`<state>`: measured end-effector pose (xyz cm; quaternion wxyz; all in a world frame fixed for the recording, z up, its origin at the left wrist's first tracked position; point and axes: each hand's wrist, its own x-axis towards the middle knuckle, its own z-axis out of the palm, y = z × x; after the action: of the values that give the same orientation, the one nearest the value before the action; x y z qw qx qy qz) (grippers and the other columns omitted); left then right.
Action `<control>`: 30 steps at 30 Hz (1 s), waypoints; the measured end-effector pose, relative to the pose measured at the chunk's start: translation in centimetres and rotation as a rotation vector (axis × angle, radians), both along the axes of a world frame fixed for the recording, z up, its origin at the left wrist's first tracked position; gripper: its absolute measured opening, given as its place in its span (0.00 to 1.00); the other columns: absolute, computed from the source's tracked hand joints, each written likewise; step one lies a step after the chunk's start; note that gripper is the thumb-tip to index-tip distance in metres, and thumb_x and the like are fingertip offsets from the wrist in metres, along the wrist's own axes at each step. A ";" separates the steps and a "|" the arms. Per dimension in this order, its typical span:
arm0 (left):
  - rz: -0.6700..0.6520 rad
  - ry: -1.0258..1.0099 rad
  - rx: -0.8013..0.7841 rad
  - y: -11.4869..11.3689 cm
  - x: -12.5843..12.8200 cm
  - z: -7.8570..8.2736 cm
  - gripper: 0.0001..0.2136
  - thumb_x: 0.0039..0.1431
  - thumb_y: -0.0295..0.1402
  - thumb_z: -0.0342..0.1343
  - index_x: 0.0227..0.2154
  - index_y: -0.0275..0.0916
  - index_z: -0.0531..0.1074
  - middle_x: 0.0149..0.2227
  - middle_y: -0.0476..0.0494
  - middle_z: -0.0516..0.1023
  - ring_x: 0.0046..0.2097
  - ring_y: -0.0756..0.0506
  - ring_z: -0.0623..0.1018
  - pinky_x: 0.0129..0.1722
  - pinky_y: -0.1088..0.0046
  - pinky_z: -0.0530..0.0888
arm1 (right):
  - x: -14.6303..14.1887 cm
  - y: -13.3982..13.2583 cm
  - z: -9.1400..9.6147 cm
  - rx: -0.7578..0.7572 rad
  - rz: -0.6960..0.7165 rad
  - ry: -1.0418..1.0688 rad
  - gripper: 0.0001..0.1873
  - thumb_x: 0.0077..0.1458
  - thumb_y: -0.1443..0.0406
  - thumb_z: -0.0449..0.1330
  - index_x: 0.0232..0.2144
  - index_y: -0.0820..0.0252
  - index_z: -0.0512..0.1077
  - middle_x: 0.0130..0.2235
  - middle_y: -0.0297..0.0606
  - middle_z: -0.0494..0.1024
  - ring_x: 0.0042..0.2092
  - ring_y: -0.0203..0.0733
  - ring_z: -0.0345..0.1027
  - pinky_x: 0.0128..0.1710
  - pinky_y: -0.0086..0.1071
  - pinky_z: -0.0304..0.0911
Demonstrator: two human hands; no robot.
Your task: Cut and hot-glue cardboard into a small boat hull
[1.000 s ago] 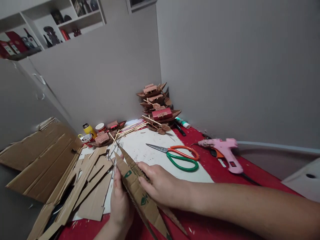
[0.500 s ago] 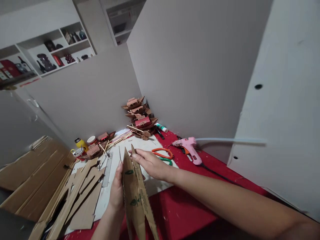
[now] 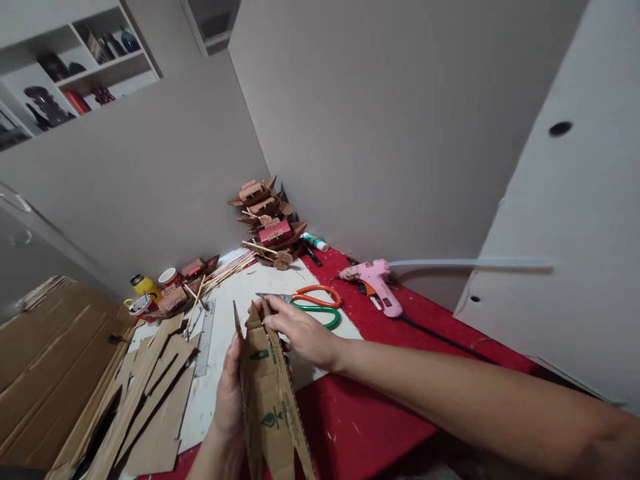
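Note:
Between my two hands stands a long folded piece of cardboard (image 3: 270,393), with pointed ends, raised side flaps and green printed marks. My left hand (image 3: 229,387) is closed against its left side, thumb up along the flap. Near the far end, my right hand (image 3: 305,333) grips the right flap, fingers bent over its edge. Just beyond the right hand lie scissors (image 3: 320,315) with one orange and one green handle. A pink hot glue gun (image 3: 377,287) with a long glue stick in it rests farther right.
Cut cardboard strips (image 3: 150,387) and a clear ruler (image 3: 205,340) lie on the left. Behind them are cups (image 3: 141,307), a yellow bottle (image 3: 145,287) and thin sticks (image 3: 233,270). Several small model boats (image 3: 275,233) are stacked in the corner. A large cardboard sheet (image 3: 55,360) leans at far left.
The far end of the cardboard has opened wider, its side flaps now farther apart and its bottom tip bent up. The camera view has shifted, and more of the scissors shows.

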<state>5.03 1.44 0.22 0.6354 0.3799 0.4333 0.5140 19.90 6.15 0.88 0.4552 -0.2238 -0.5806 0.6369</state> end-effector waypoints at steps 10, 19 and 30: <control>0.070 0.021 0.021 0.3 0.1 -1.8 0.22 0.57 0.48 0.56 0.51 0.45 0.76 0.52 0.45 0.79 0.60 0.36 0.71 0.58 0.59 0.69 | -1.0 0.1 -1.7 0.030 -0.145 -0.024 0.07 0.51 0.68 0.56 0.35 0.59 0.65 0.33 0.30 0.69 0.36 0.36 0.64 0.39 0.28 0.61; 0.055 -0.042 0.020 0.3 0.8 -1.0 0.22 0.59 0.44 0.56 0.55 0.43 0.72 0.54 0.43 0.77 0.61 0.37 0.68 0.62 0.58 0.62 | 0.1 1.2 -1.5 -0.086 0.030 -0.146 0.04 0.44 0.69 0.60 0.27 0.62 0.69 0.28 0.31 0.73 0.32 0.36 0.67 0.35 0.28 0.63; 0.108 -0.037 -0.063 0.7 0.6 -1.4 0.18 0.53 0.43 0.60 0.44 0.40 0.79 0.44 0.43 0.83 0.53 0.34 0.76 0.54 0.57 0.71 | 0.3 1.3 -1.8 0.152 -0.098 -0.253 0.02 0.47 0.70 0.60 0.25 0.62 0.70 0.28 0.31 0.73 0.31 0.36 0.66 0.33 0.29 0.62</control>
<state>5.59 2.17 -1.22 0.6263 0.3262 0.4572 0.5406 20.21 7.44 -0.92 0.4247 -0.2951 -0.6681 0.5350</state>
